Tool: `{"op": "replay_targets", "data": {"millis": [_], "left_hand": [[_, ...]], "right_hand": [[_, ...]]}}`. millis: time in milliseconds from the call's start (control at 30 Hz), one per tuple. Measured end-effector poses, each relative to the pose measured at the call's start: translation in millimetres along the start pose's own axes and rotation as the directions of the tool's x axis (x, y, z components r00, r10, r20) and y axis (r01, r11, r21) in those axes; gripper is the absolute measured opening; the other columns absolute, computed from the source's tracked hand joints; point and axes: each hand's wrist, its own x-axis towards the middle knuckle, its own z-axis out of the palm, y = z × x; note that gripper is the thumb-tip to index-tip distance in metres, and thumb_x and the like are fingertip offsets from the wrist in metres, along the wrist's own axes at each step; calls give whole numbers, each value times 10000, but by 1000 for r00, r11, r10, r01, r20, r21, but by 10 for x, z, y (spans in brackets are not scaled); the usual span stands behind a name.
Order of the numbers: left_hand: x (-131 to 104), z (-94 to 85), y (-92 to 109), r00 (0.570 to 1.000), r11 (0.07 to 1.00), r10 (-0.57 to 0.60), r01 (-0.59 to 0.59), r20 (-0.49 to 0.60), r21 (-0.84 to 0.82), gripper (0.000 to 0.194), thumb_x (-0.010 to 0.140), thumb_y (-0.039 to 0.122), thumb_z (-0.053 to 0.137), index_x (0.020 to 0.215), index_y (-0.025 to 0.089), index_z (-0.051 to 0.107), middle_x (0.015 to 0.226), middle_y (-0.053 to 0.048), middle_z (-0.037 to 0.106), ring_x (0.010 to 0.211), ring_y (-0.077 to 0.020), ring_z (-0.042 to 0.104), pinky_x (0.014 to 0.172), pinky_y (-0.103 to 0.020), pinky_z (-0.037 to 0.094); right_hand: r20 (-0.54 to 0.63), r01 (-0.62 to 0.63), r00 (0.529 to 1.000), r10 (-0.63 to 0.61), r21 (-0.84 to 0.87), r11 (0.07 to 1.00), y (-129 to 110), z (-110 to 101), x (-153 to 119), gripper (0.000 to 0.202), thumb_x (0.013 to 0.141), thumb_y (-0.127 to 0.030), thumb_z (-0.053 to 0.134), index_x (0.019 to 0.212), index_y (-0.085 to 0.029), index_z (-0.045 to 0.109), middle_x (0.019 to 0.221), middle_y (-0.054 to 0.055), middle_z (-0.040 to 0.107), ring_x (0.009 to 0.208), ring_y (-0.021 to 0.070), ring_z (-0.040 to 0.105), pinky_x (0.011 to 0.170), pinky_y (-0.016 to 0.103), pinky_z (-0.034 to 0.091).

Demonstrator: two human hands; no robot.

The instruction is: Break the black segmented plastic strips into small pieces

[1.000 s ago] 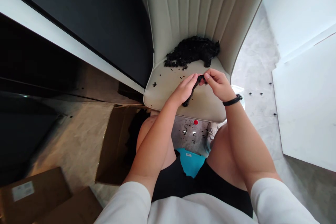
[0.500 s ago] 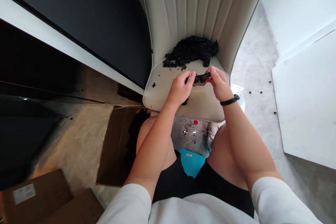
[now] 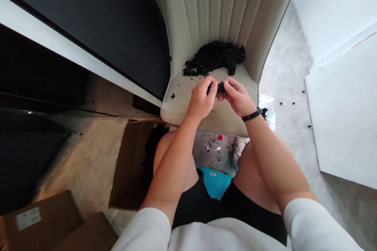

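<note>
Above the seat of a pale padded chair (image 3: 182, 106), my left hand (image 3: 204, 95) and my right hand (image 3: 239, 97) pinch a small black piece (image 3: 220, 88) between them. The fingers of both hands are closed on it and cover its ends. Behind the hands, a heap of black pieces (image 3: 216, 58) lies at the back of the seat, against the backrest. Small black scraps (image 3: 172, 96) are scattered over the seat.
An open cardboard box (image 3: 125, 168) with black material stands left of my legs. More cardboard (image 3: 44, 217) lies at the lower left. Under the chair are a red cap (image 3: 220, 137) and black bits. A plastic bag (image 3: 270, 104) is right of the seat; white panels (image 3: 347, 113) stand beyond.
My right hand has moved left and slightly down, closer to my left hand. Less of the black piece shows between them. The dark bit on the seat below my hands is no longer visible.
</note>
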Motion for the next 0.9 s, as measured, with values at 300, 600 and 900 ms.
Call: {"op": "replay_targets", "data": {"millis": [300,600,900], "left_hand": [[5,15,25,998,999,-45,45,-44,15,557,1154,667,476,818,236,581,873,-49,674,899,-208,600,901,-379,483],[17,16,48,999,995,-48,47,-16,-93,584,1149,662,501,751,234,496,773,-24,587,823,-192,554,813,-358,465],[34,-76,23,993,971,-34,60,114,-231,572,1153,640,502,761,224,519,740,0,558,746,-161,529,713,-340,421]], "right_hand": [[-2,10,1000,-10,4,1000,4,39,-10,575,852,-719,936,942,-227,654,721,-41,678,642,112,623,645,262,511],[60,-61,997,56,95,994,-60,130,-65,561,848,-680,964,980,-220,671,725,-45,654,645,105,592,603,247,451],[96,-55,994,44,112,992,-87,130,-69,574,855,-696,950,962,-211,663,708,-50,615,621,100,547,571,250,399]]}}
